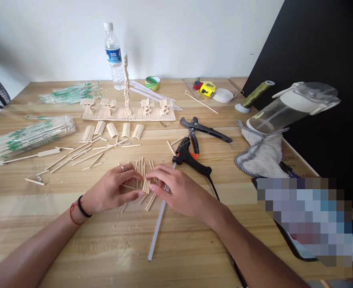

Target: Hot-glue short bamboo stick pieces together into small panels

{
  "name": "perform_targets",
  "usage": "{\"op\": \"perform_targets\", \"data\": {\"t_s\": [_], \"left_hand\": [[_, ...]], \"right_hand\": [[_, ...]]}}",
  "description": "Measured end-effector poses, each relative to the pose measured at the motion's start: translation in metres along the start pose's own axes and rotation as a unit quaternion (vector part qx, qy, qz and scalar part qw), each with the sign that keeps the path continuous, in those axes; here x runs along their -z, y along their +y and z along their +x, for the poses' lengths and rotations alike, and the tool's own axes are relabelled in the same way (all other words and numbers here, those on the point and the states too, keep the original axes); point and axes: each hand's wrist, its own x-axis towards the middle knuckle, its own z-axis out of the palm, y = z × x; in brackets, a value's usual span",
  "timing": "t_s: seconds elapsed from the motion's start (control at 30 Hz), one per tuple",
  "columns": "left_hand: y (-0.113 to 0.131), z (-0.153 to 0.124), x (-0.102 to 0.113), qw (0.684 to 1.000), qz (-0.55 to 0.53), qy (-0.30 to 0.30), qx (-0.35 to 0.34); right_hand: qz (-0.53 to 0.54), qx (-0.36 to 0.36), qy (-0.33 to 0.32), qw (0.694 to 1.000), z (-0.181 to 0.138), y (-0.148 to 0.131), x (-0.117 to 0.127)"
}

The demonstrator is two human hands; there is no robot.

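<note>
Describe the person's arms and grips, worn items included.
Left grip: bare hand, silver-coloured ring; black band and thin red bracelet at the wrist. Right grip: bare, nothing worn visible. No gloves; no sleeves in view.

And it's two bare hands in play, one left hand, one right hand; one small pale wooden-stick panel between them; five more panels; four little stick-built stands; one tall pale stick tower; two clear green-printed plastic packs; one black glue gun; one clear blue-labelled bottle; one yellow tape measure!
</note>
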Motion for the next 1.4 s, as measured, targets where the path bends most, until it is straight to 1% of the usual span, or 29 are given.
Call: {"op": "perform_targets", "data": {"t_s": [0.83,1.4], "left_hand": [[0.0002,0.0004,0.0005,1.000,0.008,-0.003,0.007],[0.0002,0.0001,0.0004,1.000,0.006,-0.005,0.001]], "right_hand": [[0.003,0.009,0.010,1.000,0.0003,0.0006,-0.0005],[0.000,-0.003,-0.002,1.000,0.0004,-0.0004,0.0003]]}}
